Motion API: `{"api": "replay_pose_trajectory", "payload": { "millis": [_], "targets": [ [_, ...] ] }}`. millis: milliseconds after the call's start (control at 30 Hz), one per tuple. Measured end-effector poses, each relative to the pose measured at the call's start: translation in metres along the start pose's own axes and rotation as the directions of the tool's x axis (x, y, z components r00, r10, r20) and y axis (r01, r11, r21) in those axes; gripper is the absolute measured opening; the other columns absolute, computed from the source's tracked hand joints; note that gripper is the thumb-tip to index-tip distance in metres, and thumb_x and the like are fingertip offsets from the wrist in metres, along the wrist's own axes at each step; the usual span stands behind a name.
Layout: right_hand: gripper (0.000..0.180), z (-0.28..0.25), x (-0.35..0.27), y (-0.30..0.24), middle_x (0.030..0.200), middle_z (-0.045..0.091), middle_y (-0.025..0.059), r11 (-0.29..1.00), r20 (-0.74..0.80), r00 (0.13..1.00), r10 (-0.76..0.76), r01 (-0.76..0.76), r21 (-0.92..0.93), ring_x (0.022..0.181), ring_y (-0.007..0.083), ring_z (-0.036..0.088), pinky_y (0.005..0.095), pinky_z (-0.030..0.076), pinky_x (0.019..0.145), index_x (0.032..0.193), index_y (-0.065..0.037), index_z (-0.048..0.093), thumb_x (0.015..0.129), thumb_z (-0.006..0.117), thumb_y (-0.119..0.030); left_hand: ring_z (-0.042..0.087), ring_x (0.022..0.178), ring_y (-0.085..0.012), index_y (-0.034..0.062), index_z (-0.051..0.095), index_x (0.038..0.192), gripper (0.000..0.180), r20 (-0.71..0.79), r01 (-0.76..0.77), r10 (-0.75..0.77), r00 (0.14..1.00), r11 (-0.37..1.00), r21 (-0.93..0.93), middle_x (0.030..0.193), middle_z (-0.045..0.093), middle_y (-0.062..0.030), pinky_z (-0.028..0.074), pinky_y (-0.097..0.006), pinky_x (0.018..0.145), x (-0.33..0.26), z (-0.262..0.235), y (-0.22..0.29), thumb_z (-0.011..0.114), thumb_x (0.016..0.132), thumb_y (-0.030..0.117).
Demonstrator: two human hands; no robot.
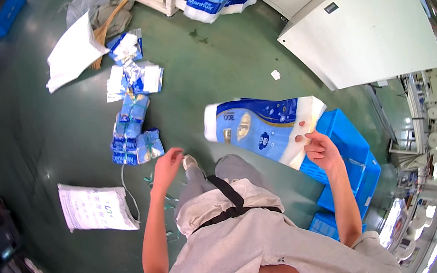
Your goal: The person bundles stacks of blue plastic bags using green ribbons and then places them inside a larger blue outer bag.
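Blue/wht bag (263, 130) pinched at edge by R hand (322, 151); L hand (168, 168) free, hands apart.

The floor (235, 57) is green and shiny (with a few dark marks (198, 37)). On it lie a fat white sack (98, 207), tied-up blue bundles (137, 146), flat piles of blue and white bags (151, 79), a small white scrap (275, 75), and a broom (103, 31) beside a big white bag (75, 51).

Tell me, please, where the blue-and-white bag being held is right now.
In the head view, the blue-and-white bag is right of centre, held at its white end by the right hand, beside the blue crate.
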State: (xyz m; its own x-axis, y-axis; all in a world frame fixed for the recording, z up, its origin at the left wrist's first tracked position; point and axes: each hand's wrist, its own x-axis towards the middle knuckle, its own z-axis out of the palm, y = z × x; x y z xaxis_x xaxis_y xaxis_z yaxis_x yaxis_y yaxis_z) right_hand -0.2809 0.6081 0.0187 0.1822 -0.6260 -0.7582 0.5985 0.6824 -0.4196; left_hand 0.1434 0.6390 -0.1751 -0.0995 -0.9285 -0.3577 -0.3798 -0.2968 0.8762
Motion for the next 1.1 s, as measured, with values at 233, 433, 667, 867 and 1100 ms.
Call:
{"api": "replay_pose_trajectory", "payload": {
  "millis": [233,433,667,867,1100],
  "targets": [
    [0.043,0.055,0.038,-0.024,0.1,0.055,0.0093,0.97,0.133,0.972,0.192,-0.168,-0.173,0.041,-0.0012,0.024,0.0143,0.019,0.034,0.13,-0.014,0.046,0.089,0.051,-0.003,0.068,0.088,-0.0269,0.0046,0.061,0.111,0.022,0.11,-0.237,0.223,0.969,0.963,0.131,0.097,0.07,-0.0132,0.053,-0.035,0.078,0.087,-0.013,0.114,0.059,0.092,0.016],
    [0.043,0.082,0.116,-0.053,0.078,0.05,-0.0019,0.946,0.122,0.957,0.264,-0.233,-0.224,0.041,0.0003,0.023,0.0172,0.017,0.036,0.125,-0.016,0.047,0.086,0.058,-0.003,0.065,0.093,-0.0308,0.0063,0.063,0.11,0.021,0.106,-0.248,0.225,0.968,0.914,0.322,0.1,0.068,-0.0124,0.052,-0.037,0.081,0.118,0.0,0.12,0.058,0.09,0.012],
    [0.045,0.102,0.182,-0.099,0.057,0.026,-0.0096,0.715,0.221,0.849,0.48,-0.233,-0.66,0.042,0.0011,0.023,0.0206,0.016,0.039,0.129,-0.022,0.041,0.09,0.062,-0.012,0.058,0.108,-0.0316,0.0095,0.06,0.119,0.038,-0.062,-0.374,0.436,0.898,0.83,0.414,0.121,0.06,-0.0099,0.049,-0.04,0.091,0.153,0.027,0.205,0.066,0.082,0.009],
    [0.088,0.107,0.206,-0.105,0.065,0.037,-0.0051,0.635,0.211,0.84,0.499,-0.19,-0.749,0.046,0.0022,0.029,0.0213,0.02,0.04,0.154,-0.02,0.004,0.087,0.06,-0.01,0.042,0.13,-0.0264,0.0133,0.059,0.116,0.043,0.215,-0.56,0.613,0.76,0.45,0.696,0.129,0.054,-0.0059,0.032,-0.048,0.11,0.207,0.055,0.287,0.07,0.074,0.012],
    [0.081,0.103,0.231,-0.143,0.063,0.036,-0.0052,0.709,0.315,0.864,0.393,-0.068,-0.702,0.045,0.0029,0.029,0.0221,0.02,0.04,0.152,-0.017,0.013,0.085,0.059,-0.011,0.053,0.115,-0.0244,0.0115,0.059,0.103,0.026,0.404,-0.601,0.503,0.764,0.329,0.728,0.106,0.059,-0.0049,0.027,-0.047,0.114,0.267,0.063,0.294,0.062,0.077,0.01]
  ]
}}
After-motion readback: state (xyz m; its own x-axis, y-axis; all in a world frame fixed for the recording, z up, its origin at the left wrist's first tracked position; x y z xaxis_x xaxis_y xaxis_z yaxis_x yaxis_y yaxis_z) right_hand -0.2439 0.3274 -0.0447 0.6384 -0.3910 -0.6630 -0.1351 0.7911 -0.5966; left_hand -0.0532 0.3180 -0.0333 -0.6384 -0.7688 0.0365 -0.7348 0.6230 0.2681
